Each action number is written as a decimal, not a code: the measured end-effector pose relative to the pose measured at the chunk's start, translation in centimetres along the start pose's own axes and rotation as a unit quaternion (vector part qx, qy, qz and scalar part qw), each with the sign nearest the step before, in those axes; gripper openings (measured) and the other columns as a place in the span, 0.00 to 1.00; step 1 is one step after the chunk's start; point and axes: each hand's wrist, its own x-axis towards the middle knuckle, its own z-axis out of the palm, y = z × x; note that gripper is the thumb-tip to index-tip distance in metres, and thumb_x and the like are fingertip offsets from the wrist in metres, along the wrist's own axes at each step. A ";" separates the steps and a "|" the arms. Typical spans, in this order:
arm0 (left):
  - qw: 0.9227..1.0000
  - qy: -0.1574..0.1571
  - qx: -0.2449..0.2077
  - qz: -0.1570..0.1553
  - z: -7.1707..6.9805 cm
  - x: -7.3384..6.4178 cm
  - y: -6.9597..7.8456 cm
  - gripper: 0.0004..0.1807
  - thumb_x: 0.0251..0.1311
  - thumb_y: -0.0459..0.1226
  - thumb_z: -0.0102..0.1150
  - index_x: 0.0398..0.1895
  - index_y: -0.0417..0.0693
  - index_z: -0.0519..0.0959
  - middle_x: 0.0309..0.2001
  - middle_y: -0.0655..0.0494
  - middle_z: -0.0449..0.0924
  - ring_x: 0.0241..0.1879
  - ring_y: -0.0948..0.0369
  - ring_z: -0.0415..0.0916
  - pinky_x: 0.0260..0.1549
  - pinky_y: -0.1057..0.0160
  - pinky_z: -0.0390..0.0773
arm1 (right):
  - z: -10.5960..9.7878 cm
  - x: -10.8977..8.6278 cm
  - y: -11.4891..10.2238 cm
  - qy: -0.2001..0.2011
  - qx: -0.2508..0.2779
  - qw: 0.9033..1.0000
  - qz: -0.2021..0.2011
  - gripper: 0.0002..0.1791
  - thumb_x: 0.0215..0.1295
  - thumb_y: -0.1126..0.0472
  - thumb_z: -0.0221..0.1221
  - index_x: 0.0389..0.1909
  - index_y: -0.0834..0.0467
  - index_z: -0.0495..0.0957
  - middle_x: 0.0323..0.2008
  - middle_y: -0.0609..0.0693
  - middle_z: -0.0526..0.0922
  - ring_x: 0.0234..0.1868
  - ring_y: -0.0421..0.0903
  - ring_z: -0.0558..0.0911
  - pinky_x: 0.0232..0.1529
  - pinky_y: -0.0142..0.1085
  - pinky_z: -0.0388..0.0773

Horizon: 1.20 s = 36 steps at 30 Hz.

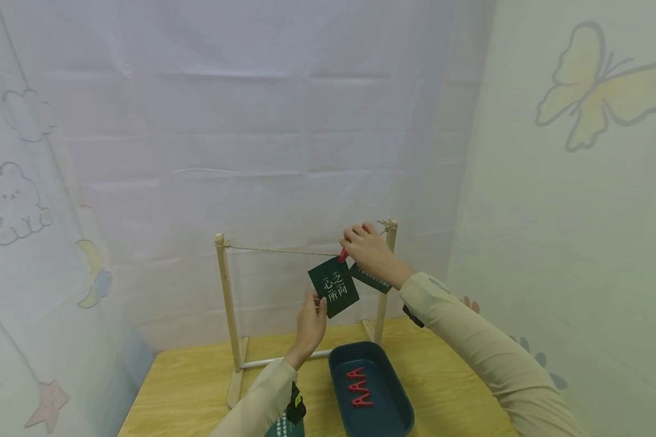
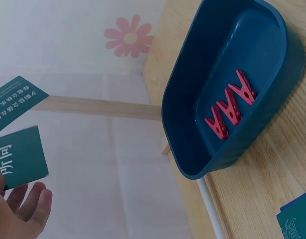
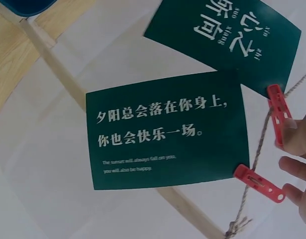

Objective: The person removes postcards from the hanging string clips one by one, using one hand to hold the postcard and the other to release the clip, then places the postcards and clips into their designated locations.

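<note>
My left hand point(image 1: 310, 325) pinches the lower left edge of a dark green card point(image 1: 332, 290) with white characters. Up at the rope point(image 1: 279, 250), my right hand point(image 1: 370, 250) grips a red clothespin point(image 3: 278, 109) whose tip sits at that card's corner, against the rope. Beside it a second green card point(image 3: 165, 134) hangs by one corner from another red clothespin point(image 3: 259, 183) on the rope. The right hand's fingers lie close to this second clothespin. In the left wrist view, the left hand's fingertips point(image 2: 41, 204) show below the card.
A wooden frame point(image 1: 229, 303) carries the rope between two posts. On the wooden table point(image 1: 186, 376) in front is a blue tray point(image 2: 185, 119) with 3 red clothespins point(image 2: 232, 107) in it. More green cards point(image 2: 299, 216) lie near the left forearm. Printed cloth hangs behind.
</note>
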 end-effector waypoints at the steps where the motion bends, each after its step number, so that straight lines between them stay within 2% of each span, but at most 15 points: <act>1: 1.000 0.000 0.004 0.002 -0.1 0.0 0.0 0.03 0.73 0.30 0.49 0.43 0.36 0.71 0.36 0.46 0.79 0.36 0.49 0.81 0.37 0.49 0.81 | -0.1 0.1 0.0 -0.005 -0.002 1.000 0.000 0.16 0.59 0.63 0.70 0.49 0.55 0.83 0.46 0.50 0.78 0.46 0.50 0.73 0.53 0.47 0.67; 5: 1.000 -0.001 0.016 0.004 -0.2 0.1 0.0 0.04 0.73 0.30 0.50 0.41 0.37 0.72 0.37 0.44 0.80 0.36 0.48 0.82 0.37 0.48 0.81 | -0.6 0.6 -0.1 -0.028 0.009 1.000 0.006 0.12 0.58 0.65 0.70 0.43 0.56 0.84 0.43 0.51 0.77 0.44 0.51 0.73 0.52 0.47 0.68; 11: 1.000 0.008 0.016 0.016 -0.4 0.2 0.2 0.03 0.73 0.30 0.50 0.42 0.36 0.72 0.38 0.40 0.81 0.37 0.45 0.82 0.38 0.46 0.81 | -0.8 0.8 0.2 -0.048 0.020 0.999 0.009 0.11 0.58 0.66 0.70 0.42 0.56 0.83 0.42 0.51 0.78 0.45 0.51 0.74 0.53 0.48 0.68; 16: 1.000 0.016 0.017 0.016 -0.5 0.1 0.1 0.03 0.73 0.30 0.50 0.42 0.36 0.72 0.38 0.40 0.81 0.37 0.46 0.83 0.36 0.48 0.82 | -1.2 0.8 0.3 -0.056 0.027 0.998 0.004 0.12 0.56 0.63 0.72 0.40 0.56 0.83 0.40 0.51 0.79 0.45 0.51 0.75 0.53 0.49 0.69; 22: 0.999 0.021 0.026 0.011 -0.6 0.1 -0.1 0.03 0.73 0.29 0.50 0.42 0.36 0.72 0.37 0.41 0.81 0.36 0.46 0.83 0.33 0.49 0.82 | -1.1 1.0 0.1 -0.059 0.038 0.997 0.011 0.14 0.53 0.59 0.75 0.39 0.56 0.82 0.39 0.51 0.79 0.42 0.50 0.74 0.47 0.46 0.68; 28: 0.999 0.027 0.035 0.014 -0.8 0.4 -0.1 0.03 0.72 0.29 0.51 0.41 0.35 0.73 0.36 0.41 0.81 0.34 0.48 0.83 0.31 0.51 0.82 | -0.3 0.8 0.0 -0.032 0.045 0.998 0.024 0.15 0.52 0.58 0.75 0.38 0.58 0.82 0.37 0.51 0.80 0.43 0.50 0.76 0.45 0.45 0.68; 36: 0.999 0.023 0.030 0.022 -1.2 0.4 -0.1 0.03 0.72 0.29 0.51 0.41 0.36 0.72 0.37 0.41 0.81 0.33 0.48 0.83 0.29 0.54 0.82 | 0.8 0.1 -0.2 0.056 0.059 0.996 0.039 0.11 0.50 0.69 0.73 0.29 0.60 0.79 0.28 0.52 0.78 0.32 0.49 0.76 0.37 0.41 0.68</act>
